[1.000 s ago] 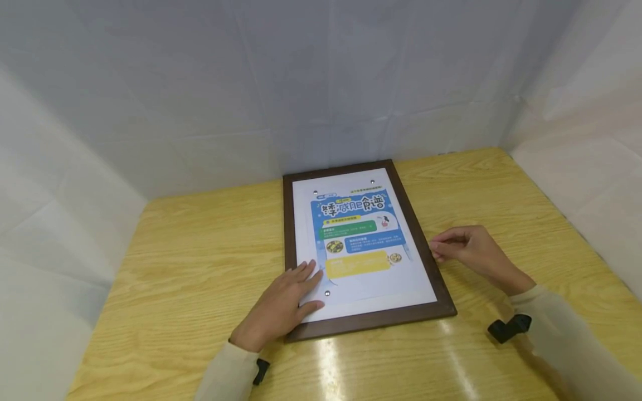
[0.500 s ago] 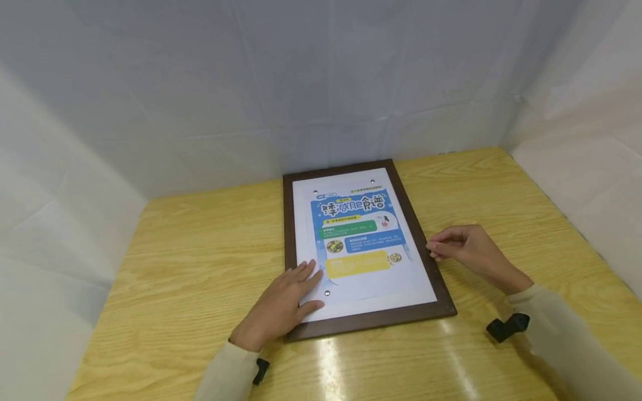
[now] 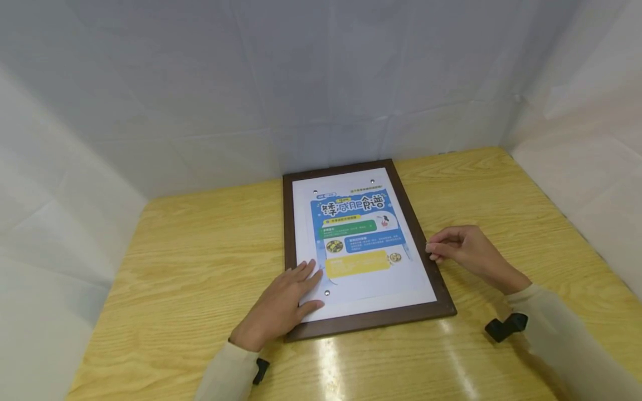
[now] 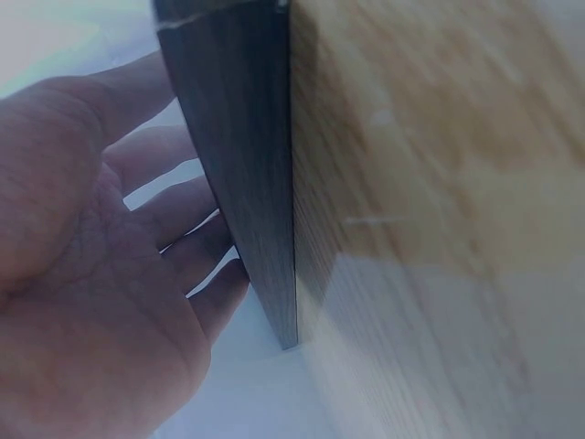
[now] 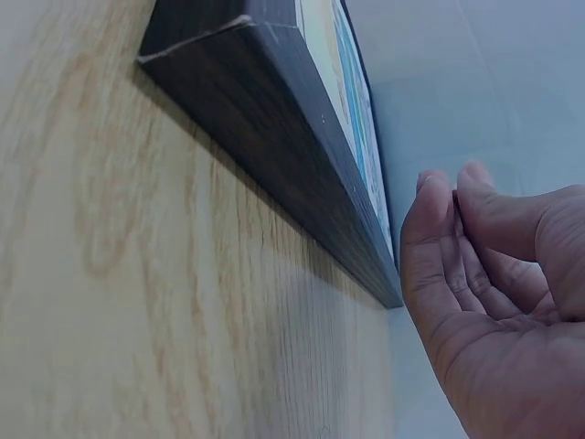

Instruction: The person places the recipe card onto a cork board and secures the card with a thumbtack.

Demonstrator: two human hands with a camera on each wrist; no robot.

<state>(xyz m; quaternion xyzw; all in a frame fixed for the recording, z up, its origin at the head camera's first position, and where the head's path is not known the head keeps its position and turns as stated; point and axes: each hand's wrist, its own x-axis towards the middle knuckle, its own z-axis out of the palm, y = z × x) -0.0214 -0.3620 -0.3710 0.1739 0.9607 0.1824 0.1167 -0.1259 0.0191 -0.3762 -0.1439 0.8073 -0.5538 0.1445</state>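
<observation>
A brown-framed board (image 3: 371, 319) lies flat on the table with a poster (image 3: 353, 223) on white paper. Small silvery thumbtacks (image 3: 315, 192) sit at the poster's upper left, upper right and lower left. My left hand (image 3: 281, 303) rests with spread, straight fingers on the board's lower left; in the left wrist view its fingers (image 4: 187, 215) reach over the frame's side. By the right frame edge, the thumb and index finger of my right hand (image 3: 471, 253) pinch a tiny thumbtack-like piece (image 5: 456, 195), mostly hidden between the fingertips.
The wooden table (image 3: 200, 239) extends to both sides of the board. A pale hanging sheet (image 3: 321, 83) stands behind the board, and more sheeting (image 3: 587, 156) encloses the right side. Dark wrist straps (image 3: 506, 327) are on both sleeves.
My right hand has shifted slightly left, its fingertips closer to the right frame edge, still pinched. The left hand and the board have stayed in place.
</observation>
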